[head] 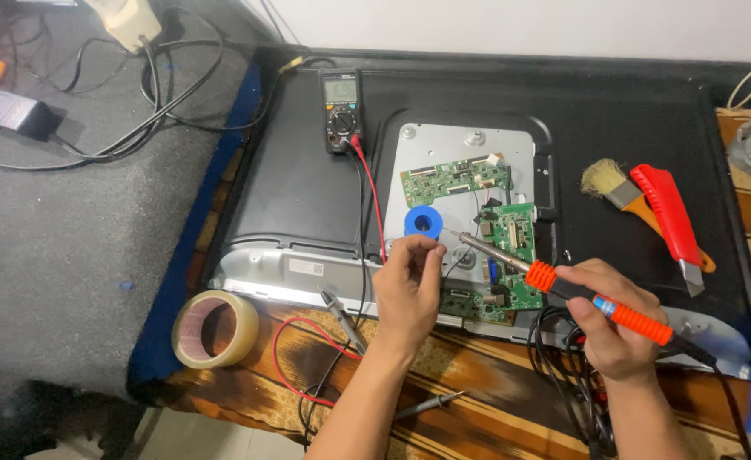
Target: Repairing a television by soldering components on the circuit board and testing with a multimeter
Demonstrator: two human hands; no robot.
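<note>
Dark grey matting covered the counter (69, 255) at nine o'clock, while a black monitor back (631, 128) lay face down across the middle, its near edge overhanging a patterned brown cloth (478, 383). At the centre sat a green circuit board (516, 247) on a bare metal plate (444, 170). The right hand (614, 319) was wrapped tight around the orange-and-black handle of a soldering iron (563, 285), whose metal tip pointed toward ten o'clock and ended just beside the board's left edge. The left hand (409, 285) hovered at eight o'clock of the board, its fingers (431, 251) pinched nearly closed; whether they held a fine wire could not be told. A blue solder spool (424, 221) stood just above that hand. A multimeter (341, 111) lay at eleven o'clock, its red lead (371, 187) running down past the left hand. At three o'clock a paintbrush (618, 187) and a red utility knife (669, 221) lay crossed on the monitor, well apart from the iron. A roll of clear tape (214, 328) rested at eight o'clock near the counter's edge, leaving open matting beyond it.
</note>
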